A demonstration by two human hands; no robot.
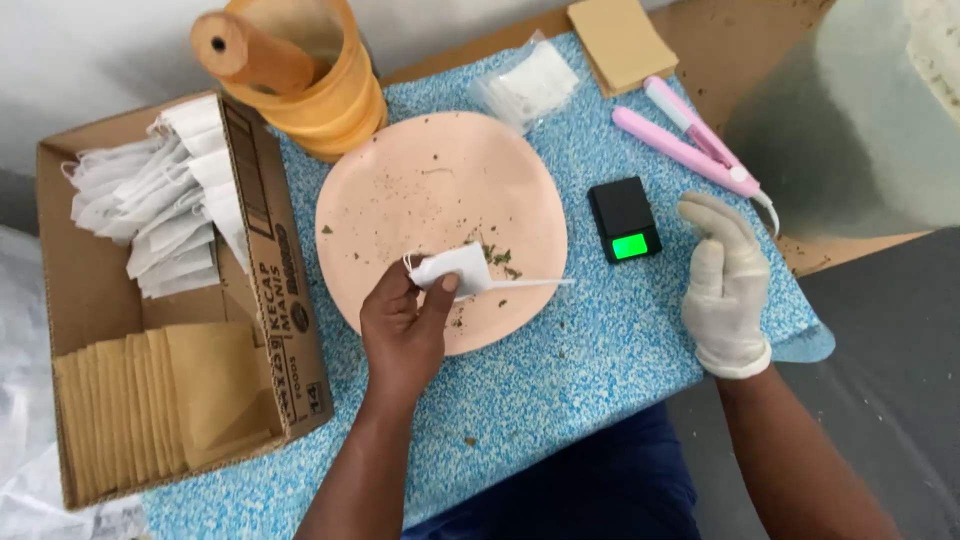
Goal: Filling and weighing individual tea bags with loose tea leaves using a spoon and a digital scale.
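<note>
Pinching now: left hand [405, 325] is gripping a small white sachet [455, 268] over the pink plate [440, 200], frame centre.
Right hand [725, 285]: gloved, spread, hovering empty beside the black scale [623, 218].
Progress: filled sachets are piling up in the box [90, 290], left; this one is looking unsealed.

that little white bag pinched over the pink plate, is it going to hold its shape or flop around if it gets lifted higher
Probably floppy: the small white bag looks like thin creased fabric, crumpling where the left hand pinches it. Probably light too, since fingertips alone hold it up. The herb flecks scattered on the pink plate suggest contents may spill if it tips, though I can't see whether it is sealed.
</note>
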